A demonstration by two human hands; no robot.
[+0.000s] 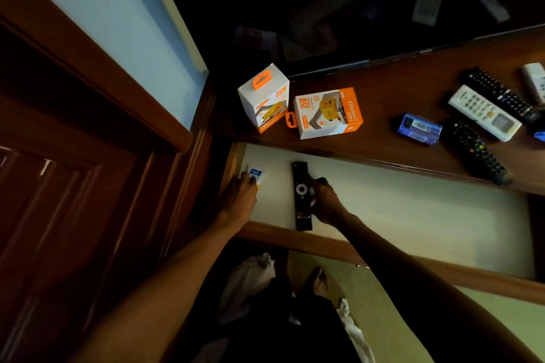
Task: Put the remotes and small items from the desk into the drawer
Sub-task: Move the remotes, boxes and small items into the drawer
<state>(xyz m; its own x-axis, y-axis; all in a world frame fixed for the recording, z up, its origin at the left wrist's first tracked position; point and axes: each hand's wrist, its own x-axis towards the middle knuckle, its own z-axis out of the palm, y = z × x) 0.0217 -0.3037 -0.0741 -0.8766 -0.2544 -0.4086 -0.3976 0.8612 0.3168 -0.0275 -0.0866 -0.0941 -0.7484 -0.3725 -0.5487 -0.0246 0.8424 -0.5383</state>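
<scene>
In the open drawer [413, 209] our right hand [326, 203] grips the black remote [301, 196], lying front-to-back, while left-hand [240, 200] fingers [244, 178] press a small packet [256, 175].

In the open drawer [413, 209] a remote [301, 196] lies right of a packet [257, 175]; on the counter [383, 97] behind, two boxes [298, 104] stand left of four remotes [486, 115].

Drawer [413, 215] floor lies bare right of the black remote [302, 196].
</scene>
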